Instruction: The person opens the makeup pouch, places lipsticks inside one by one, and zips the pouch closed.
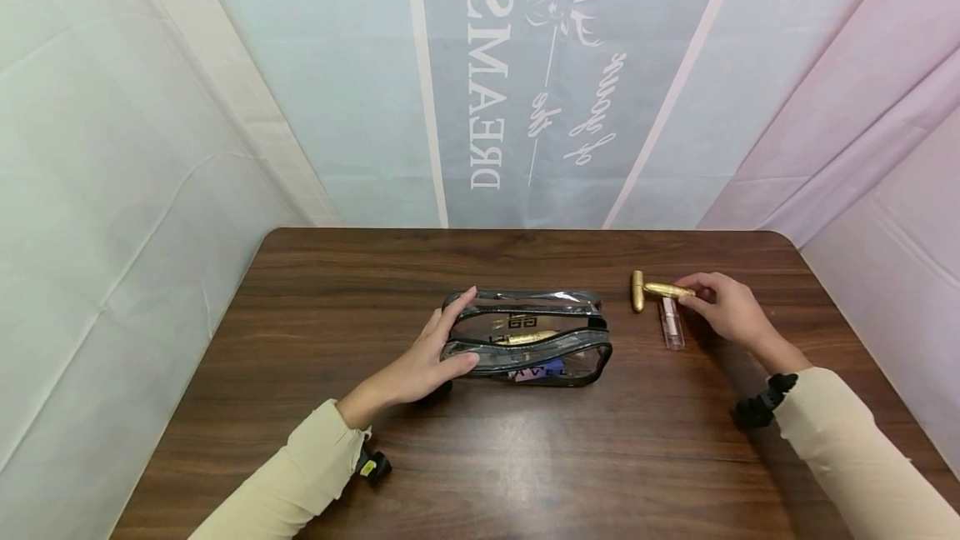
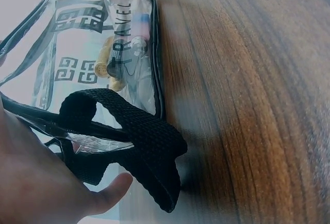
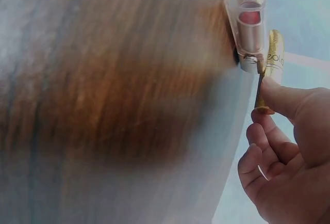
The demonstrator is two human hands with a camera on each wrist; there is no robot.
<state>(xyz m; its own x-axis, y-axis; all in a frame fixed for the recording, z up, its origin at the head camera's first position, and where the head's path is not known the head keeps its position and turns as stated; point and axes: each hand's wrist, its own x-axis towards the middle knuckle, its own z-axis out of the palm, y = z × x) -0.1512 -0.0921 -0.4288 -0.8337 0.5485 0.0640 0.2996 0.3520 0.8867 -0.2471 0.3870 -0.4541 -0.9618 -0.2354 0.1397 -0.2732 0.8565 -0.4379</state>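
A clear cosmetic bag [image 1: 555, 319] with black trim and a black strap [image 2: 149, 141] is on the table. My left hand [image 1: 431, 361] spans its left end, thumb and fingers spread along opposite sides. Inside, gold tubes [image 2: 104, 59] and a blue-and-pink item [image 2: 140, 26] show through the plastic. At the right, my right hand [image 1: 731, 311] pinches one end of a gold bullet-shaped lipstick tube [image 1: 663, 290] between thumb and fingers. Beside that tube's far end lies another gold tube [image 1: 637, 294]. A clear-cased lipstick [image 1: 672, 327] with a red tip lies just below.
The dark wooden table [image 1: 525, 465] has its back edge against a printed curtain [image 1: 360, 90]. White cloth [image 1: 112, 232] hangs along the left side, and more cloth [image 1: 900, 165] hangs at the right. Black bands with small devices [image 1: 761, 407] sit at the wrists.
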